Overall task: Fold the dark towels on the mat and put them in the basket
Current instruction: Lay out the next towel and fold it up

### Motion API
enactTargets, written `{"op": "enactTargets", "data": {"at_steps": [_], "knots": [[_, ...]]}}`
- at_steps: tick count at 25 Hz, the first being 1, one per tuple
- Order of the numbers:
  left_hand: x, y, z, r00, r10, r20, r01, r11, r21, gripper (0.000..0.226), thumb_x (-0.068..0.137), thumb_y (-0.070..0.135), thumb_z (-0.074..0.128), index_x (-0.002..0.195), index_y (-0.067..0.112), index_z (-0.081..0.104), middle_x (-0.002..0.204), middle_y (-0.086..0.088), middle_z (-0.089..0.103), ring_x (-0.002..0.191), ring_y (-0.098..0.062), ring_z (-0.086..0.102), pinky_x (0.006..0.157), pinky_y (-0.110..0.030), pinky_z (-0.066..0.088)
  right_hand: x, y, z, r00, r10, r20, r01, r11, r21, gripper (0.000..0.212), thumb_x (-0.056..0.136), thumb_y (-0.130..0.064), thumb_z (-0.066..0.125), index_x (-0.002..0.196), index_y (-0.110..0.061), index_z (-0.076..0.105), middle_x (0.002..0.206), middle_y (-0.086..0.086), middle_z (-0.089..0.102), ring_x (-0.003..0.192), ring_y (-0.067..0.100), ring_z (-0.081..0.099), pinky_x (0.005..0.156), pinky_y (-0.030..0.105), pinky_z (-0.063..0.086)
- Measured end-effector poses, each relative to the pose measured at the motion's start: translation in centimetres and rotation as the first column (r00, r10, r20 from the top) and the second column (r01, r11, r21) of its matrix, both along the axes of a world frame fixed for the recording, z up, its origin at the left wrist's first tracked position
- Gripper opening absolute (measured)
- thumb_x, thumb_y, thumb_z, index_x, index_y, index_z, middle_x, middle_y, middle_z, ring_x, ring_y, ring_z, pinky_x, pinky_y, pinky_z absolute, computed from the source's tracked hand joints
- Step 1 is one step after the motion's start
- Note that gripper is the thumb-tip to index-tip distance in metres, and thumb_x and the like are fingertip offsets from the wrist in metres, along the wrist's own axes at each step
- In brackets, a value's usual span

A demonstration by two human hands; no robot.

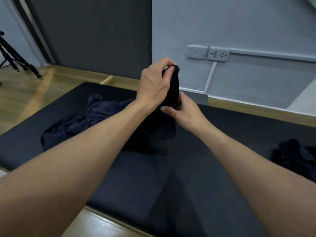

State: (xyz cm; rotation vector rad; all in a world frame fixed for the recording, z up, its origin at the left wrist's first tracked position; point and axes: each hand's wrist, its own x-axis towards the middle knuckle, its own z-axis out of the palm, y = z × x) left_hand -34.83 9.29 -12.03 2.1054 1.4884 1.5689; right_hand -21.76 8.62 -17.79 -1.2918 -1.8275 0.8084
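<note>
Above the mat [196, 177], both hands [171, 94] hold a dark towel [172, 93] upright.

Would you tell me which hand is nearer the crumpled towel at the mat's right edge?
Right. The right hand grips the lifted towel low, toward the crumpled towel; the left hand pinches its top, higher and leftward.

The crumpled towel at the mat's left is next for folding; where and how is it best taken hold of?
On the crumpled towel, probably pinch the flatter near-left corner from above on the left: that edge lies spread on the mat, while the far end is bunched.
</note>
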Motion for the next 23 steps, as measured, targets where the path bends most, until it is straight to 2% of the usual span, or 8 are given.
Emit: {"op": "enactTargets", "data": {"at_steps": [2, 7, 10, 12, 15, 19, 21, 23], "knots": [[2.5, -0.2, 3.5, 0.998, -0.054, 0.041, 0.050, 0.994, 0.101, 0.017, 0.094, 0.016, 0.055, 0.096, 0.011, 0.071, 0.083, 0.012, 0.065, 0.079, -0.003, 0.060, 0.074, -0.015, 0.044, 1.6, -0.2, 1.3, 0.994, -0.090, -0.062, 0.093, 0.995, 0.045, 0.014, 0.091, -0.023, 0.061, 0.103, -0.020, 0.067, 0.102, 0.000, 0.073, 0.098, 0.020, 0.067, 0.088, 0.042, 0.054], [3.9, 0.2, 9.6, 1.000, 0.015, 0.015, -0.018, 0.973, 0.230, 0.021, 0.093, 0.024, 0.056, 0.098, 0.013, 0.073, 0.091, 0.006, 0.072, 0.085, -0.006, 0.064, 0.081, -0.025, 0.050, 8.9, -1.0, 6.6, 0.859, -0.249, -0.448, 0.302, 0.952, 0.050, 0.020, 0.094, -0.029, 0.053, 0.078, -0.028, 0.066, 0.076, -0.006, 0.068, 0.075, 0.013, 0.061, 0.078, 0.048, 0.054], [3.4, 0.2, 12.2, 0.993, 0.117, -0.020, -0.109, 0.967, 0.229, 0.023, 0.095, 0.029, 0.056, 0.100, 0.016, 0.075, 0.096, 0.005, 0.074, 0.088, -0.008, 0.066, 0.083, -0.025, 0.051, 13.7, -2.5, 10.8, 0.945, -0.195, -0.262, 0.256, 0.940, 0.225, 0.015, 0.091, -0.031, 0.066, 0.079, -0.021, 0.066, 0.075, -0.003, 0.068, 0.069, 0.008, 0.058, 0.068, 0.034, 0.050], [3.0, 0.3, 12.9, 0.986, 0.158, -0.059, -0.139, 0.960, 0.244, 0.023, 0.095, 0.029, 0.058, 0.100, 0.016, 0.076, 0.096, 0.004, 0.074, 0.088, -0.009, 0.066, 0.082, -0.024, 0.050, 17.1, -3.4, 13.5, 0.977, -0.162, 0.141, 0.125, 0.963, 0.240, 0.016, 0.091, -0.026, 0.068, 0.081, -0.014, 0.066, 0.076, 0.001, 0.068, 0.067, 0.010, 0.058, 0.064, 0.025, 0.043], [3.1, 0.3, 12.4, 0.976, 0.067, -0.207, -0.046, 0.994, 0.101, 0.016, 0.088, 0.028, 0.072, 0.092, 0.014, 0.078, 0.088, -0.002, 0.076, 0.082, -0.015, 0.069, 0.077, -0.027, 0.054, 22.1, -3.3, 15.0, 0.730, -0.254, 0.634, 0.177, 0.967, 0.183, 0.019, 0.096, -0.022, 0.061, 0.090, -0.006, 0.067, 0.087, 0.012, 0.068, 0.084, 0.028, 0.060, 0.066, 0.032, 0.035], [5.4, 0.8, 10.5, 0.850, -0.262, -0.456, 0.001, 0.868, -0.497, 0.013, 0.076, 0.026, 0.084, 0.077, 0.015, 0.078, 0.068, -0.002, 0.072, 0.060, -0.012, 0.066, 0.061, -0.021, 0.054, 26.3, -3.2, 14.0, 0.493, -0.371, 0.787, 0.415, 0.895, 0.162, 0.013, 0.094, -0.029, 0.059, 0.086, -0.020, 0.064, 0.094, 0.009, 0.065, 0.093, 0.034, 0.060, 0.071, 0.033, 0.042], [7.1, 1.9, 10.1, 0.799, -0.220, -0.560, -0.116, 0.857, -0.502, 0.008, 0.081, 0.020, 0.079, 0.077, 0.015, 0.074, 0.073, -0.004, 0.071, 0.068, -0.018, 0.066, 0.071, -0.032, 0.056, 27.4, -2.3, 13.7, 0.411, -0.394, 0.822, 0.542, 0.831, 0.127, 0.011, 0.089, -0.019, 0.057, 0.093, -0.016, 0.067, 0.093, 0.009, 0.062, 0.085, 0.033, 0.058, 0.069, 0.032, 0.043], [8.9, 3.3, 11.1, 0.853, 0.011, -0.521, -0.223, 0.911, -0.347, 0.010, 0.088, 0.017, 0.071, 0.082, 0.025, 0.071, 0.082, -0.003, 0.067, 0.078, -0.025, 0.064, 0.077, -0.039, 0.056, 27.8, -0.4, 14.6, 0.470, -0.473, 0.745, 0.670, 0.741, 0.047, 0.016, 0.086, -0.010, 0.053, 0.095, -0.007, 0.066, 0.085, 0.011, 0.060, 0.071, 0.029, 0.055, 0.062, 0.030, 0.042]]}}
